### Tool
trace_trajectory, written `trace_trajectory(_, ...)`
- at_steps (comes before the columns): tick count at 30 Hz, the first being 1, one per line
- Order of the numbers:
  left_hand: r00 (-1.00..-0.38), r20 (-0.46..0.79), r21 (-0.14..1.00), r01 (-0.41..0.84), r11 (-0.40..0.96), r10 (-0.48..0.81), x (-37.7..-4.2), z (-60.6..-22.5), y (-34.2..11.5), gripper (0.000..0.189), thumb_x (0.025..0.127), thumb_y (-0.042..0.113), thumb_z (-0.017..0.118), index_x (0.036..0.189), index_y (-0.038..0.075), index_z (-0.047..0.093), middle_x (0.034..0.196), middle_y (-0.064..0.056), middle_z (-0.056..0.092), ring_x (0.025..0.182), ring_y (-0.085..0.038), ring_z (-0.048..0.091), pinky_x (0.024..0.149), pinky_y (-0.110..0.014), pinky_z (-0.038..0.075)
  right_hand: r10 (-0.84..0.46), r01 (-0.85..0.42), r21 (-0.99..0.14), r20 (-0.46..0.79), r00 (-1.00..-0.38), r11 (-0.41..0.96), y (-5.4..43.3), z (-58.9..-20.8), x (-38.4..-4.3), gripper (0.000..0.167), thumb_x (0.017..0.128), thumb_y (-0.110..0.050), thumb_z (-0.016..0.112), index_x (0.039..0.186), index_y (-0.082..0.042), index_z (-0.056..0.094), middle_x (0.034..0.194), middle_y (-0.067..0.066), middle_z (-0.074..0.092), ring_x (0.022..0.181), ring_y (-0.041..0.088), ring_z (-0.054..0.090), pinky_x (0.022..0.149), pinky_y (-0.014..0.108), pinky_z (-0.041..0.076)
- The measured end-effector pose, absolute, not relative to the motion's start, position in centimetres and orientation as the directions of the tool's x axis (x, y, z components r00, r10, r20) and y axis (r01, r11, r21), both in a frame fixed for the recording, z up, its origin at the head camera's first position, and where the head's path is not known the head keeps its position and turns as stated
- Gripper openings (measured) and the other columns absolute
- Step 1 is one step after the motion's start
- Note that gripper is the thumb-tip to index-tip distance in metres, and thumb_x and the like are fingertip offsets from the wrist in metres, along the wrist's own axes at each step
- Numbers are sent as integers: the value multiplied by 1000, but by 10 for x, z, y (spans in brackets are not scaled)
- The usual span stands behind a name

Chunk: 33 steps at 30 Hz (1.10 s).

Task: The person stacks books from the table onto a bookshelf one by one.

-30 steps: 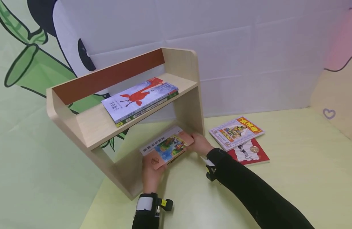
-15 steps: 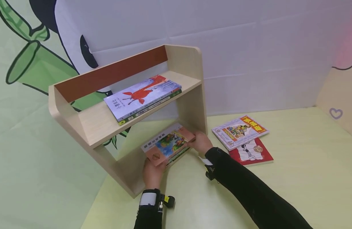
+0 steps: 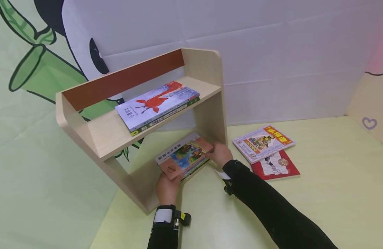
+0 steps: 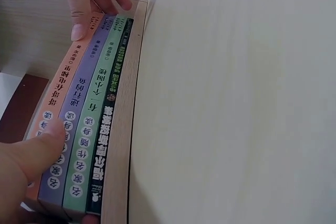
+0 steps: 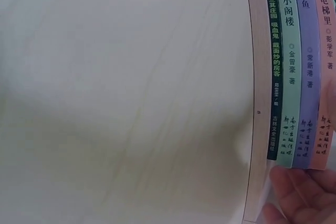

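A stack of several books lies flat on the lower shelf of a wooden bookshelf (image 3: 137, 204), the top one an orange-and-white book (image 3: 171, 160). In the left wrist view, its orange spine lines up above a purple book (image 4: 76, 103), a green book (image 4: 97, 98) and a dark book (image 4: 107, 129). My left hand (image 3: 168, 190) grips the stack's left end, thumb on the spines and a fingertip showing low at the corner. At the right end my right hand (image 3: 221, 155) holds the corner, its thumb on the orange book and fingers bent against the ends.
On the upper shelf lies a pale book with a red animal (image 3: 157, 103) atop a green-spined book. Right of the bookshelf, a white-and-purple comic book (image 3: 263, 143) overlaps a red book (image 3: 277, 166) on the pale table (image 3: 334, 193). A printed cloth (image 3: 257, 62) hangs behind.
The orange-and-white book has settled back onto the stack, and the spines beneath it now show along the front. Both hands stay at its ends; the head view has shifted slightly.
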<state>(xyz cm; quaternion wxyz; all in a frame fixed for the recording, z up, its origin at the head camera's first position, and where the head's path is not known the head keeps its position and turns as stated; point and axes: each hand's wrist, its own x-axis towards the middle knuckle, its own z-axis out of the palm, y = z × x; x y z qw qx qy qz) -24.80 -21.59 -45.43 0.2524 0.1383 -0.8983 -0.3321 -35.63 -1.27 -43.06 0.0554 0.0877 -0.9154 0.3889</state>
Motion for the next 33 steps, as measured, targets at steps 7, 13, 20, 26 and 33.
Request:
trace_trajectory(7,-832,374,670,-62,740,-409,-247,-456,-215,43,78,24,82,97,-6,60,89,-24,69,81,-40,66,66,-53,49,-114,-215,-723,186,-976,657,-11,-436,-357,36,77,-35,82,89,-6,64,84,6,63,79,26,62,70,39,49)
trace_trajectory(13,-859,352,677,-41,735,-372,-247,-458,-217,45,82,23,78,109,-6,57,100,-25,68,91,-42,65,74,-55,49,-144,-252,-756,207,-968,604,-7,-441,-353,33,82,-21,79,104,-2,63,95,11,64,88,28,60,79,42,49)
trace_trajectory(20,-930,226,719,-42,694,-290,-242,-449,-217,60,86,18,73,129,-10,42,117,-31,59,106,-46,59,84,-56,49,-176,-203,-837,130,-976,508,9,-442,-347,35,87,-16,70,112,8,63,105,20,66,99,34,62,87,43,50)
trace_trajectory(26,-959,127,804,-50,592,-253,-235,-436,-211,66,89,17,69,139,-6,33,131,-30,51,120,-45,51,95,-58,44,-239,-179,-845,63,-969,504,34,-441,-342,35,92,-17,61,116,9,62,109,20,66,96,29,63,84,39,51)
trace_trajectory(33,-929,206,803,-19,596,-307,-227,-420,-196,77,85,15,71,141,-15,28,142,-44,28,131,-57,30,105,-64,30,-193,-36,-903,-53,-980,428,75,-434,-330,39,98,-17,53,126,10,55,117,24,62,98,32,62,79,36,53)
